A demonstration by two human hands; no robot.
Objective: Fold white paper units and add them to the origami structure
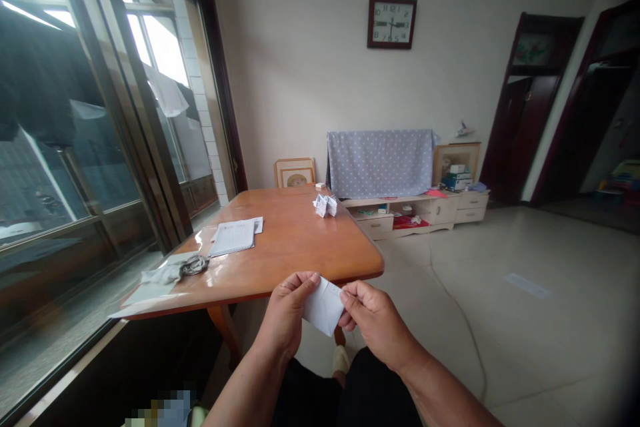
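Head view: the left hand (285,310) and right hand (375,320) are holding a small piece of white folded paper (324,305) between them, just past the near edge of the wooden table (295,240), above the person's dark-clothed lap. The left thumb and fingers are closing on the paper's left side, while the right fingers (356,300) are curled and pinching its right side. Neither hand is open, and the paper is bridging the small gap between them.

Risk noted: with nothing beneath the paper, a loosened pinch could be sending it down to the lap or floor. Opposing pull from the two hands could be tearing it or putting a stray crease in it.

On the table, a folded paper shape (325,205) is sitting near the far edge, and printed sheets (235,237) are lying left of centre. A crumpled grey cloth (173,270) is lying near the left edge, by the window (75,147), where a careless elbow could be knocking it off.
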